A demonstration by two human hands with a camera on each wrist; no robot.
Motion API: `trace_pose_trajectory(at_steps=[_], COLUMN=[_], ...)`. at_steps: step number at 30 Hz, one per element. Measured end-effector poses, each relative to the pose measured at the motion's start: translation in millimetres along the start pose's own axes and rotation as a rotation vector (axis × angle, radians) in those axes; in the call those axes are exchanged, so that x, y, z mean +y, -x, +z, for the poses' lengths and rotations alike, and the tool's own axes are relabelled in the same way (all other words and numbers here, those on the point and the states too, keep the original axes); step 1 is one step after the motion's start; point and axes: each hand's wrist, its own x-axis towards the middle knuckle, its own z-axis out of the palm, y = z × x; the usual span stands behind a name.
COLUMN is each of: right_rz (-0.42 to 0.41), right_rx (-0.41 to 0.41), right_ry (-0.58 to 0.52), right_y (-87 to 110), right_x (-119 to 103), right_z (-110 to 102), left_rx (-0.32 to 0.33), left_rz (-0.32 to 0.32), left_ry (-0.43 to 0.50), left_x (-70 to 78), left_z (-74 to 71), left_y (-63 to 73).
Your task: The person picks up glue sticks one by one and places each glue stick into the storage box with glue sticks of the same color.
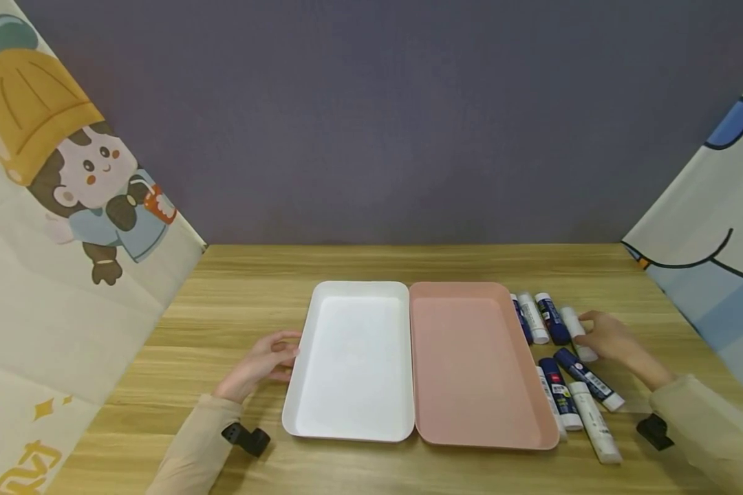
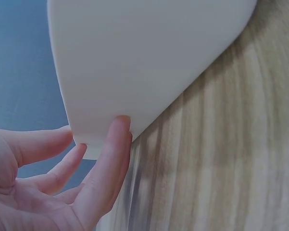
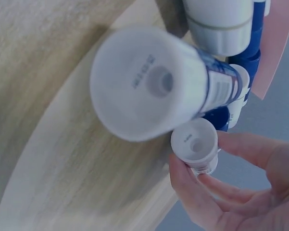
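Note:
My right hand (image 1: pixel 609 338) pinches a white glue stick (image 1: pixel 571 322) lying at the back right. In the right wrist view, thumb and fingers (image 3: pixel 190 195) sit on opposite sides of its white end (image 3: pixel 194 139). My left hand (image 1: pixel 263 361) touches the left side of a white tray (image 1: pixel 349 364). In the left wrist view, its fairly straight fingers (image 2: pixel 116 139) rest against the tray's outer wall (image 2: pixel 134 57). Nearest the right hand are a navy glue stick (image 1: pixel 552 320) and a slanted navy-and-white one (image 1: pixel 588 378).
A pink tray (image 1: pixel 477 364) stands against the white tray's right side. More glue sticks lie along its right edge, including a white one (image 1: pixel 596 423) and a navy one (image 1: pixel 560 395). A dark grey wall (image 1: pixel 408 124) rises behind the wooden table (image 1: pixel 254 282).

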Motion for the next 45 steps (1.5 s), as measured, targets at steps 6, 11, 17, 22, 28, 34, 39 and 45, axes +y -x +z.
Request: trace_pose_trajectory(at_steps=[6,11,17,22,28,34,39,45], right_rz=[-0.015,-0.028,-0.034,-0.047,-0.078,-0.081,-0.078,-0.11], right_rx=[0.02,0.029,0.027,0.045,0.058,0.045,0.028,0.029], right_ry=[0.021,0.033,0.042,0.046,0.045,0.035,0.025,0.043], right_y=[0.0,0.8,0.9,0.3,1.2,0.6,-0.8,-3.2], right_x=[-0.5,-2.1,-4.4,-7.0,-12.4,-18.9,-24.7,-31.3], right_z=[-4.4,-6.5,-8.9,-10.3,-12.2,-13.5,-15.3,-18.0], left_rx=[-0.003,0.02,0.027,0.023,0.018,0.015,0.018,0.031], left_rz=[-0.007,-0.019,-0.021,-0.016,-0.011,-0.01,-0.014,-0.023], left_ry=[0.012,0.003,-0.008,-0.007,-0.008,-0.002,-0.005,-0.011], left_x=[-0.5,-0.7,-1.4,-1.1,-1.2,-1.5,-1.2,-0.6], left_z=[-1.1,-0.6,-0.5,0.0,-0.3,-0.7,-0.5,-0.3], left_y=[-0.5,-1.3,-1.4,-1.0,-1.2,-0.2,0.7,0.7])
